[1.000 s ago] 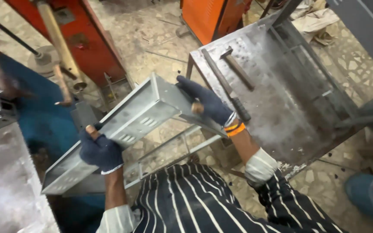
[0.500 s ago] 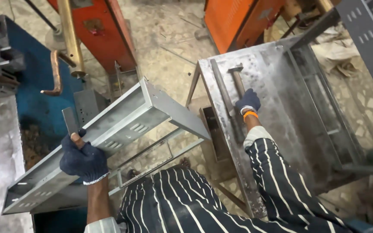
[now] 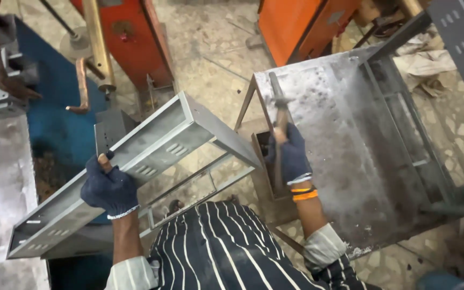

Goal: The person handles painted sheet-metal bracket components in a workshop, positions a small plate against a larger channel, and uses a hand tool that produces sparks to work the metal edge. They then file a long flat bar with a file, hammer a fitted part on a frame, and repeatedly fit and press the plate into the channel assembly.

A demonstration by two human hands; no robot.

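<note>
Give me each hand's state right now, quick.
Left hand: closed on the metal channel.
Right hand: closed on the hammer.

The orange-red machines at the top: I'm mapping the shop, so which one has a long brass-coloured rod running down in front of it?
The left machine. A brass-coloured rod crosses its front, above the grey channel held by the left hand. The right machine has none.

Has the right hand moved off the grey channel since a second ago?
Yes. The right hand left the grey channel, crossed to the steel table and now grips the hammer lying there. The left hand holds the channel alone.
</note>
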